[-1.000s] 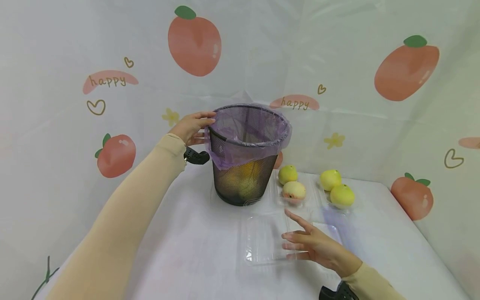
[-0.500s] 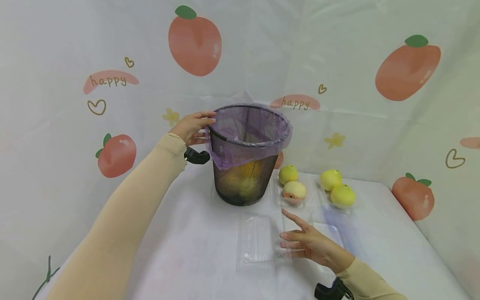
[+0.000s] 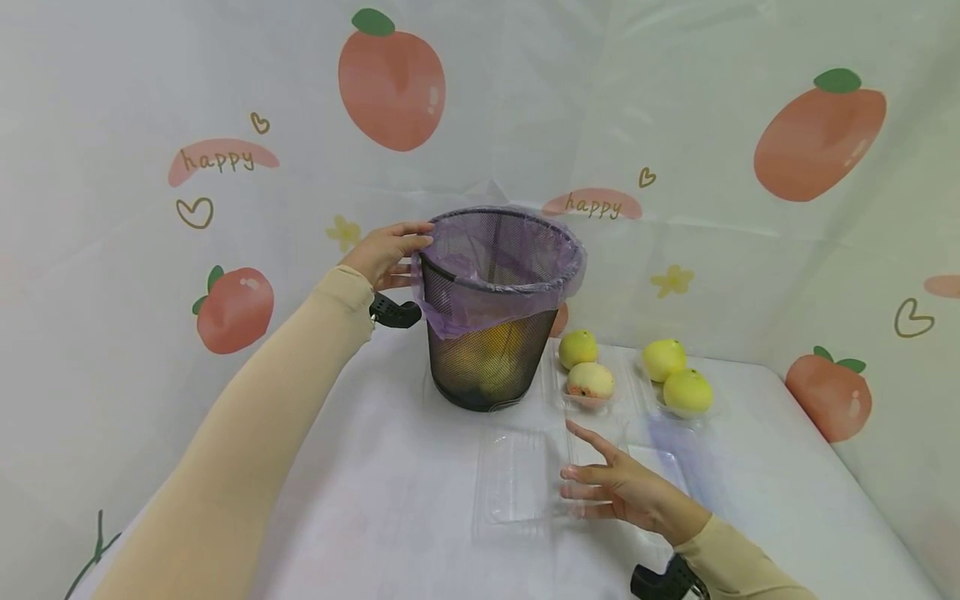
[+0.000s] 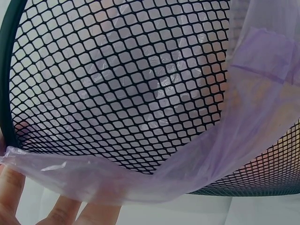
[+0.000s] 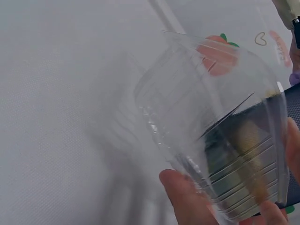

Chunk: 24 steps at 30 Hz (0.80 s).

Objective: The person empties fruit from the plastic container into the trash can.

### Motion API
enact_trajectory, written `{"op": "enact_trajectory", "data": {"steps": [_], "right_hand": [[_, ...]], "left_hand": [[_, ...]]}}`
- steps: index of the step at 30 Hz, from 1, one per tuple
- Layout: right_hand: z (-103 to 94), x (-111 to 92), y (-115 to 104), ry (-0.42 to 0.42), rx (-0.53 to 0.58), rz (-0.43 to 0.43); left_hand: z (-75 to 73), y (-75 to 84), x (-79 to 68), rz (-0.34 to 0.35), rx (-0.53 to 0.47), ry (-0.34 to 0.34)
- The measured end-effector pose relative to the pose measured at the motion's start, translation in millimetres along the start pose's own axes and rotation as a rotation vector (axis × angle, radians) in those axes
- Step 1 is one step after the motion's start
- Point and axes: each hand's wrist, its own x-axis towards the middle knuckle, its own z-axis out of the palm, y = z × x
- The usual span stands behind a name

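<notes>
My left hand [image 3: 386,254] grips the rim of a black mesh wastebasket [image 3: 480,367] at its left side. A purple plastic bag [image 3: 491,308] lines the wastebasket and folds over its rim. In the left wrist view, fingers [image 4: 63,211] lie outside the bag's folded edge. My right hand [image 3: 633,492] holds a clear plastic box [image 3: 513,475] above the table, in front of the wastebasket. In the right wrist view, the thumb [image 5: 187,197] presses one side of this see-through box [image 5: 211,112], and fingertips [image 5: 274,213] lie at the other side. Yellow and orange shapes show through the mesh low in the wastebasket.
Right of the wastebasket, a yellow-green fruit [image 3: 578,349] and a pale fruit with a reddish underside [image 3: 590,382] sit in clear packaging. Farther right are two yellow fruits [image 3: 687,390]. A printed cloth [image 3: 480,100] hangs behind the white table [image 3: 375,500].
My right hand has shifted slightly left with the clear plastic box, whose angle has changed a little. The left hand and the wastebasket have stayed in place.
</notes>
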Motion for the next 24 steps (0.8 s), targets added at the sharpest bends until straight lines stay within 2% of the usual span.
{"op": "enact_trajectory", "data": {"steps": [12,24], "right_hand": [[-8.6,-2.0,0.4,-0.074,0.025,0.013],[-10.3,3.1,1.3,-0.098,0.076,0.021]], "left_hand": [[-0.5,0.2,-1.1,0.002,0.011,0.000],[0.5,1.6,-4.3,0.000,0.019,-0.006]]}}
